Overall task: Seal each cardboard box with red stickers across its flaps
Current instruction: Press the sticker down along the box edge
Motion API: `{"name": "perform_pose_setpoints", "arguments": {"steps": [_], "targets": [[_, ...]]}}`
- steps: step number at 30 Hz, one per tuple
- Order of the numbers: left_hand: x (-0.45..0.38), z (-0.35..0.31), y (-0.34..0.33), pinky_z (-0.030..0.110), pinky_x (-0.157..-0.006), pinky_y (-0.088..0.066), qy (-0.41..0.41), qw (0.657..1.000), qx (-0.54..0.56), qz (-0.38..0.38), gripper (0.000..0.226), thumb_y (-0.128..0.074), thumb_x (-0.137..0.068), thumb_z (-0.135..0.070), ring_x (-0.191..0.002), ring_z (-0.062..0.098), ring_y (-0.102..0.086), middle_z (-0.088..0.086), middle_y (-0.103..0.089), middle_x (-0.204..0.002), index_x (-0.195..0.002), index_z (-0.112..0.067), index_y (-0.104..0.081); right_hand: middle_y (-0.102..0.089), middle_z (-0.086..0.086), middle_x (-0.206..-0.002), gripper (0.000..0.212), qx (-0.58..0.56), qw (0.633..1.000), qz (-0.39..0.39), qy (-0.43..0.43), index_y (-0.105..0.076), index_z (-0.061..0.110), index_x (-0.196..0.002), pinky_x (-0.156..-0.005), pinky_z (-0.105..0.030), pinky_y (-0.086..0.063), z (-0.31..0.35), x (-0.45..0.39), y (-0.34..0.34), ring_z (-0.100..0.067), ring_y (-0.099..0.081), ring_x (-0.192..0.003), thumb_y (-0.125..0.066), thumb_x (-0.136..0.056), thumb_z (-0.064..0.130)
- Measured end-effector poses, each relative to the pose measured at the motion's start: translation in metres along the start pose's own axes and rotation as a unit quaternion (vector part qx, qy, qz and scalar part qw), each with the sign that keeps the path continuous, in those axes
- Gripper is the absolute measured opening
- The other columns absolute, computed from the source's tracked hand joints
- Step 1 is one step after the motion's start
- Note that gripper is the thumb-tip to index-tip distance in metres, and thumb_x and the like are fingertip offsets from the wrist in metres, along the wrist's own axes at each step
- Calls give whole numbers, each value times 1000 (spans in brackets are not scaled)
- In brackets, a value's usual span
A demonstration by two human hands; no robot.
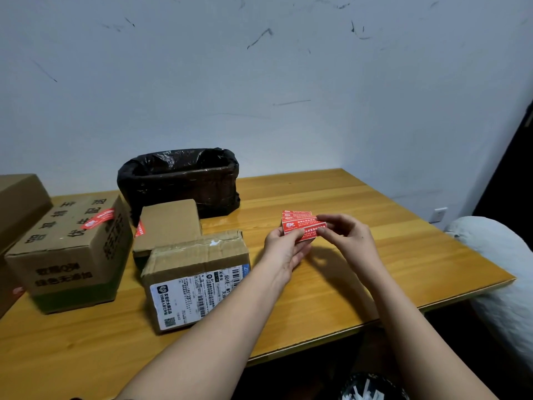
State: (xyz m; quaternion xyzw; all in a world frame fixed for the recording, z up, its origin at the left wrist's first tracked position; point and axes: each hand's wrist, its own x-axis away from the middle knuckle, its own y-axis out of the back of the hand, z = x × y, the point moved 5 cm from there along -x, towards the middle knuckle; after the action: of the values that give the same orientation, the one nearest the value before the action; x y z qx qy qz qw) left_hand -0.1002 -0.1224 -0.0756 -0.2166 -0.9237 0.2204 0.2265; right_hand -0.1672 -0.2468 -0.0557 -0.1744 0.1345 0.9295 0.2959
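A sheet of red stickers (300,223) is held above the wooden table (375,255) between both hands. My left hand (284,249) grips its lower left edge. My right hand (346,233) pinches the front sticker at its right end. To the left lies a cardboard box with a white shipping label (196,278), its flaps closed and bare of red stickers. Behind it sits a smaller plain box (168,223) with a red sticker on its left edge. A large printed box (69,249) at the left carries a red sticker across its top seam.
A bin lined with a black bag (178,180) stands against the wall behind the boxes. Another cardboard box (17,203) sits at the far left edge. A pale cushion (501,278) lies beyond the table's right edge.
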Motion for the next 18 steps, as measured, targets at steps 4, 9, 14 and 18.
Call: {"name": "perform_pose_setpoints", "arguments": {"steps": [4,9,14,18], "targets": [[0,-2,-1,24,-62,-57,-7,1000,14,-6,33,-56,-93,-1,-77,20,-67,12,-65,-93,-124,-8,-48,-71,-14,-88,20,-22,999,-22,-13,-71,16,-95,-82,-30,-52,-4,0,1,-15,-65,-83,-76,-78,5],[1,-1,-1,29,-68,-55,0,1000,26,-7,22,-52,-96,-6,-80,24,-66,15,-65,-92,-117,-8,-48,-74,-5,-86,15,-9,999,-38,-1,-72,17,-87,-82,-31,-54,-4,1,2,-12,-68,-82,-76,-78,6],[2,-1,1,27,-62,-56,9,1000,23,-14,13,-52,-98,-13,-72,23,-67,14,-66,-85,-109,-8,-48,-71,9,-83,21,118,989,-55,76,-68,31,-83,-69,-20,-49,4,2,2,-3,-62,-69,-76,-80,12],[1,0,1,24,-54,-57,13,1000,19,-16,12,-50,-98,-13,-68,23,-68,14,-67,-83,-109,-7,-48,-64,12,-87,11,274,945,-81,162,-70,26,-89,-60,-22,-45,15,9,0,-5,-56,-65,-76,-81,21]]}}
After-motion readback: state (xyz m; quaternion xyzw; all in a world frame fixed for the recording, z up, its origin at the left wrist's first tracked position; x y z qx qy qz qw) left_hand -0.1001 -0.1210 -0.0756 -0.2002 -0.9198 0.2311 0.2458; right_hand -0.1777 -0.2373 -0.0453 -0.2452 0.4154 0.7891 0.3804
